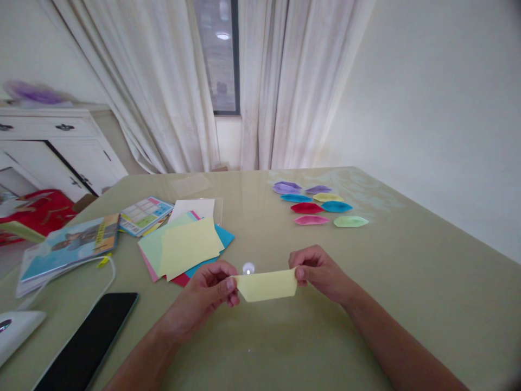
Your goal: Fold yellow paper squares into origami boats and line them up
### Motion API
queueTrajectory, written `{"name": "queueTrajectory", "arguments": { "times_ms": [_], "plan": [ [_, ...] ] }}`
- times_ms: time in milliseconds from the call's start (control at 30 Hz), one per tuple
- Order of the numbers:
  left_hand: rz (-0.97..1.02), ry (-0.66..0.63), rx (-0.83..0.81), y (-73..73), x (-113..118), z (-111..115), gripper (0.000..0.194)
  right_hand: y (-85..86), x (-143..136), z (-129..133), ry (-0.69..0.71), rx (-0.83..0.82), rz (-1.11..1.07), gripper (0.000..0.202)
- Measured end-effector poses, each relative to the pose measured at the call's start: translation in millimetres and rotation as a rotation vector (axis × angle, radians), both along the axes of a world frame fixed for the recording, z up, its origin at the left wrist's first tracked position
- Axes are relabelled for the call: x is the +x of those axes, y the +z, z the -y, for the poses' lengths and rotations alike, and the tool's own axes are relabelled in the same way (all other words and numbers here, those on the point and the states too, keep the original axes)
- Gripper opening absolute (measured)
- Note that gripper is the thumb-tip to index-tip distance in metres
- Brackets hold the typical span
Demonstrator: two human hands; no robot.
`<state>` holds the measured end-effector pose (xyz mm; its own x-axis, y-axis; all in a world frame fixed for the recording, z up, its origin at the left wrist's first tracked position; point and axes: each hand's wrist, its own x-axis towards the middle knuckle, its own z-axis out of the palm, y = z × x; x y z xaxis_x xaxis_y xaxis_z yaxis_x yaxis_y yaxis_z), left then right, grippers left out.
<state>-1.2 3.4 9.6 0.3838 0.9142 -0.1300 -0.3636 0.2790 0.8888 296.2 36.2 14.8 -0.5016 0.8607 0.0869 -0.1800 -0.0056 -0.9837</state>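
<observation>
A folded strip of pale yellow paper (266, 286) is held up between both hands, just above the table. My left hand (211, 290) pinches its left end, where the corner slants inward. At the other end, my right hand (319, 271) grips the upper corner between thumb and fingers. Past my left hand lies a fanned stack of coloured paper sheets (191, 247), pale yellow on top, with green, blue, pink and red edges showing. Beyond my right hand sit several folded paper boats, among them a pink one (311, 220), a light green one (350, 221) and a red one (306, 208).
At the left are a black smartphone (87, 342), a white cable (112, 277), a white device (18, 334) and some booklets (71, 247). A printed card (146, 214) lies behind them. The table (407, 304) meets a wall at the right; curtains (158, 81) hang beyond.
</observation>
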Motion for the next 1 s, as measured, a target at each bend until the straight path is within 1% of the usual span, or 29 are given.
{"name": "queueTrajectory", "arguments": {
  "times_ms": [67, 133, 300, 467, 567, 667, 833, 1000],
  "plan": [
    [0.029, -0.024, -0.005, -1.5, 2.8, 1.4, 0.034, -1.3, -4.4, 1.5, -0.017, -0.011, -0.036, 0.044],
    [0.07, -0.027, 0.0, -1.5, 6.5, 4.0, 0.034, -1.3, -8.7, 2.6, -0.036, -0.017, -0.058, 0.047],
    [0.168, 0.001, -0.041, -0.5, 12.8, 12.8, 0.032, 0.4, -15.7, 4.3, -0.084, -0.043, -0.07, 0.046],
    [0.216, 0.063, -0.074, -9.7, 15.4, 14.0, 0.034, -0.3, -21.3, 8.9, -0.124, -0.08, -0.096, 0.044],
    [0.225, 0.098, -0.068, -13.8, 17.7, 13.1, 0.031, 0.5, -25.4, 13.3, -0.104, -0.103, -0.127, 0.046],
    [0.229, 0.101, -0.072, -12.7, 20.4, 14.2, 0.03, 1.6, -28.6, 16.1, -0.082, -0.118, -0.154, 0.049],
    [0.227, 0.093, -0.078, -10.2, 21.1, 15.2, 0.03, 1.6, -29.1, 14.9, -0.091, -0.126, -0.171, 0.043],
    [0.19, 0.032, -0.042, -11.2, 19.5, 12.4, 0.03, 2.8, -29.7, 15.9, -0.049, -0.126, -0.187, 0.037]
  ]
}}
